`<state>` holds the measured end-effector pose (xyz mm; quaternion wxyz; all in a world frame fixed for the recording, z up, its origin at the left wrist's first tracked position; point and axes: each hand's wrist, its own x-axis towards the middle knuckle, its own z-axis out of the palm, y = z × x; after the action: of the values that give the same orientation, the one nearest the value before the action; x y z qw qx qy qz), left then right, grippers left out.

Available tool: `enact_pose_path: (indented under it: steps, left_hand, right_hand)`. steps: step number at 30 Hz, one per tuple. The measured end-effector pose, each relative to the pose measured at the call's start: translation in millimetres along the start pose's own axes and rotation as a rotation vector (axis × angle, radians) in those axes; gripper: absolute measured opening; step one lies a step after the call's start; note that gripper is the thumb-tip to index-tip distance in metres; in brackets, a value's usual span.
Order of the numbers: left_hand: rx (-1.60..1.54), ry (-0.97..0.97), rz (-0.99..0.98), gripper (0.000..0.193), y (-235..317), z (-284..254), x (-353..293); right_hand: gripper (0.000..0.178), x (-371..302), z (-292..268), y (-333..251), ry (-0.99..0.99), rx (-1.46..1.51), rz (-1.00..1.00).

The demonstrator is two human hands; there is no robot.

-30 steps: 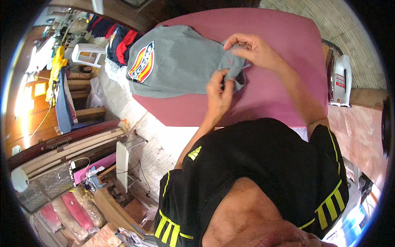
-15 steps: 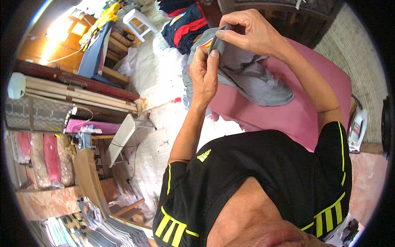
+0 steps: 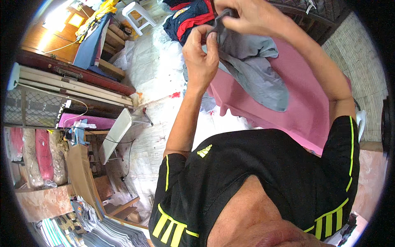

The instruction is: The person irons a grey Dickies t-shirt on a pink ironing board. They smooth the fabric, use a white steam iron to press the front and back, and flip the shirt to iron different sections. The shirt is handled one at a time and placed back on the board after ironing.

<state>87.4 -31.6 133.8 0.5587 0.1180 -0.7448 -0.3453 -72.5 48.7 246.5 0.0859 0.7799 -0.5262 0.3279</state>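
Note:
A grey garment [image 3: 257, 84] hangs between my two hands, its lower part draped over a pink cloth [image 3: 306, 88] that covers a table. My left hand [image 3: 200, 57] pinches an edge of the fabric between thumb and fingers. Beside it and a little higher, my right hand [image 3: 249, 18] grips a bunched, darker part of the same garment. Its fingertips are partly blurred and lie close to the top of the view. The garment's type cannot be made out from its folds.
Beyond my hands lies a pile of dark blue and red clothes [image 3: 193, 20]. A white stool [image 3: 139, 18] stands at the far left, with a white board on legs [image 3: 117, 138] nearer. Folded clothes [image 3: 113, 230] are stacked at the lower left.
Both hands have shifted slightly, the right one higher toward the top edge. The garment has twisted and hangs longer across the pink cloth; the colourful patch on it no longer shows.

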Motion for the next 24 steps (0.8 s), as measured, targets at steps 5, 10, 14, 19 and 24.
enact_pose_path:
  steps: [5,10,14,19,24]
  left_hand:
    - [-0.068,0.039,-0.073,0.017,-40.2,5.7,15.4]
    - [0.274,0.015,-0.372,0.021,-76.3,-45.5,-48.1]
    - [0.186,-0.016,-0.59,0.03,-126.7,-78.0,-87.5]
    - [-0.211,0.264,-0.674,0.043,-114.5,-205.0,-87.5]
    - [-0.091,0.325,-0.02,0.039,43.9,-358.0,-26.1]
  right_hand:
    - [0.015,51.8,-40.8,-36.7,0.04,-0.069,-0.186]
    - [0.015,83.5,-25.4,-7.1,0.124,-0.035,-0.192]
    - [0.016,102.2,-63.7,-6.7,0.145,-0.157,-0.148]
    - [0.017,114.5,-40.8,6.5,0.108,-0.09,-0.128]
    - [0.018,105.4,-32.0,5.8,0.063,-0.002,-0.156]
